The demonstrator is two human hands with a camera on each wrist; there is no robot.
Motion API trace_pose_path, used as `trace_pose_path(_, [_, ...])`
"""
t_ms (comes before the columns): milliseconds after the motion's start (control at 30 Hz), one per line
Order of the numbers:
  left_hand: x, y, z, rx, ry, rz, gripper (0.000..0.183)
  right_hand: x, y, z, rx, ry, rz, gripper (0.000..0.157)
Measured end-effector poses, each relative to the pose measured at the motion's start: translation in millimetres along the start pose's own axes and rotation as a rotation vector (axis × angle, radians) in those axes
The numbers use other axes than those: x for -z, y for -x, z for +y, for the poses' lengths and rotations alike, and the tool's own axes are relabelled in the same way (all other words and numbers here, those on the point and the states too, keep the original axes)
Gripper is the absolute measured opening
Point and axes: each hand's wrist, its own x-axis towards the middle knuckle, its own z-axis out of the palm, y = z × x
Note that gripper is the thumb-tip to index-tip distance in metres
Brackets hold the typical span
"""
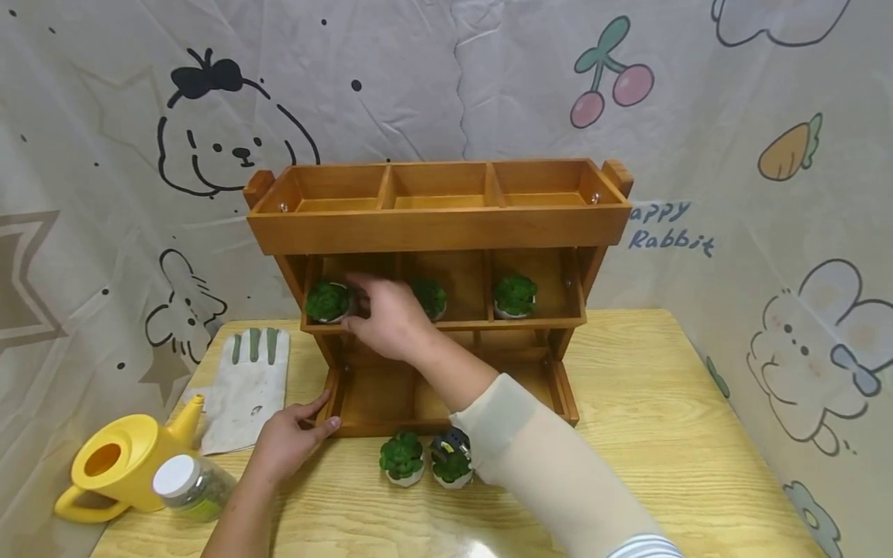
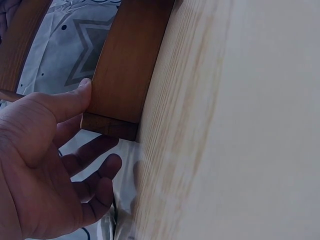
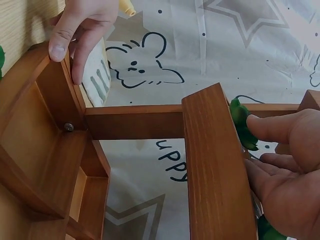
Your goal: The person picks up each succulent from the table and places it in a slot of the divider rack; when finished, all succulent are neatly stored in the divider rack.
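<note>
A three-tier wooden shelf [image 1: 439, 231] stands on the table. My right hand [image 1: 392, 319] reaches into the middle tier, its thumb and fingers pinching a small potted plant [image 1: 326, 301] in the left compartment. In the right wrist view the thumb meets the green leaves [image 3: 243, 125]; the front board hides most of the pot. Two more plants sit in this tier, one in the middle compartment [image 1: 429, 299], partly behind my hand, and one at right [image 1: 515, 297]. Low at the left, my left hand [image 1: 287, 440] grips the bottom tier's side board [image 2: 125, 65] between thumb and fingers.
Two potted plants stand before the shelf, one plain green [image 1: 402, 457], one with a dark top [image 1: 452, 457] beside my right sleeve. At left are a yellow watering can [image 1: 132, 457], a white-lidded jar [image 1: 191, 487] and a pale glove [image 1: 246, 395]. A printed cloth hangs behind.
</note>
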Motion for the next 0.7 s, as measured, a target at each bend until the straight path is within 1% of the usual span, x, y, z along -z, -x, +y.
trace_pose_path(333, [0.3, -0.5, 0.0, -0.006, 0.012, -0.024, 0.061, 3.6, 15, 2, 0.011, -0.075, -0.017, 0.065])
trace_pose_path(700, [0.7, 0.2, 1.0, 0.002, 0.022, -0.029, 0.061, 9.2, 32, 4, 0.030, -0.107, -0.024, 0.064])
